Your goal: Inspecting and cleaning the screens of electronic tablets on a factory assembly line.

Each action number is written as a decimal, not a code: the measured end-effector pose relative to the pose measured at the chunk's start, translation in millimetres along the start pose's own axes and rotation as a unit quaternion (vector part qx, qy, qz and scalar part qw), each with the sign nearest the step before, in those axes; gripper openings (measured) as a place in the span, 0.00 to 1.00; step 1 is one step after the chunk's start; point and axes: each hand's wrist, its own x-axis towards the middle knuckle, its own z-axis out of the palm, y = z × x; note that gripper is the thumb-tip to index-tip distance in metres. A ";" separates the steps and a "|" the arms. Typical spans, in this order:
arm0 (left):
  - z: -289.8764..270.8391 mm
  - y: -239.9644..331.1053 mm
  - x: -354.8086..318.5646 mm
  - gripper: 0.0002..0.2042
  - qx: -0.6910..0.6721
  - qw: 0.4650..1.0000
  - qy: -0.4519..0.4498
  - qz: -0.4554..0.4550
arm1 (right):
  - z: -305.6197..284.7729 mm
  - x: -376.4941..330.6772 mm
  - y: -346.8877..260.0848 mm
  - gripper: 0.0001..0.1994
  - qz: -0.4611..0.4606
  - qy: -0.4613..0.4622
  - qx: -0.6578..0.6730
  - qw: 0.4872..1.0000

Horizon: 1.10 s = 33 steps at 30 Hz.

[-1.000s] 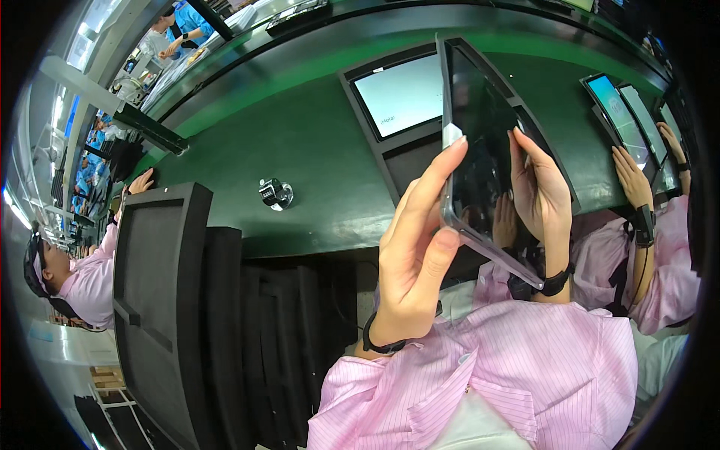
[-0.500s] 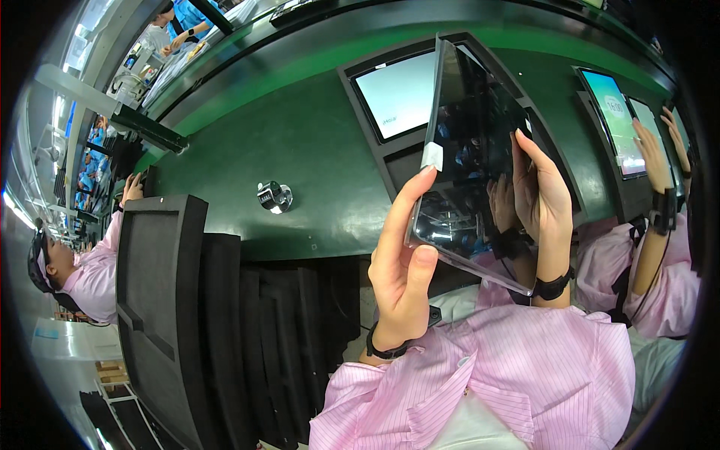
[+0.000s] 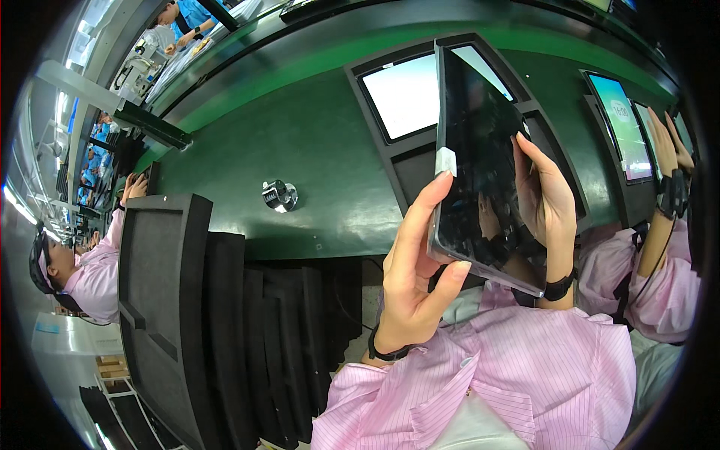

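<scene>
A tablet [image 3: 487, 150] with a dark, reflective screen is tilted upright in front of me, between my two hands. My left hand [image 3: 412, 285] grips its left edge, fingers behind and thumb near the lower corner. On that edge sits a small white tab [image 3: 446, 162], just above my left fingertip. My right hand [image 3: 551, 191] holds the right edge, with fingertips at its upper part. Behind the tablet, a black foam tray [image 3: 397, 51] lies on the green bench and carries another tablet [image 3: 401, 97] with a lit, pale screen, partly hidden.
A small silver-and-black counter [image 3: 279, 196] stands on the green bench [image 3: 315, 142]. Several black foam trays [image 3: 161, 262] stand on edge at the left. To the right, a co-worker's hands [image 3: 664, 150] are near a lit tablet [image 3: 621, 124]. Another person [image 3: 82, 270] sits far left.
The dark tablet and my left hand have shifted slightly right. My left thumb is further over the lower corner. The lit screen in the tray looks whiter, and its marking no longer shows.
</scene>
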 end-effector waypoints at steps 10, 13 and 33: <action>-18.6 0.4 -5.6 0.13 -0.257 0.947 0.088 -0.170 | -15.2 10.0 -12.1 0.10 -0.112 -0.071 -0.059 0.989; -26.0 -6.7 -12.4 0.10 -0.287 0.932 0.066 -0.213 | -17.0 11.3 -14.5 0.12 -0.132 -0.094 -0.079 0.984; -32.3 -14.8 -49.5 0.35 -0.468 0.863 -0.050 -0.181 | -12.2 -10.0 -26.6 0.17 -0.130 -0.165 -0.204 0.956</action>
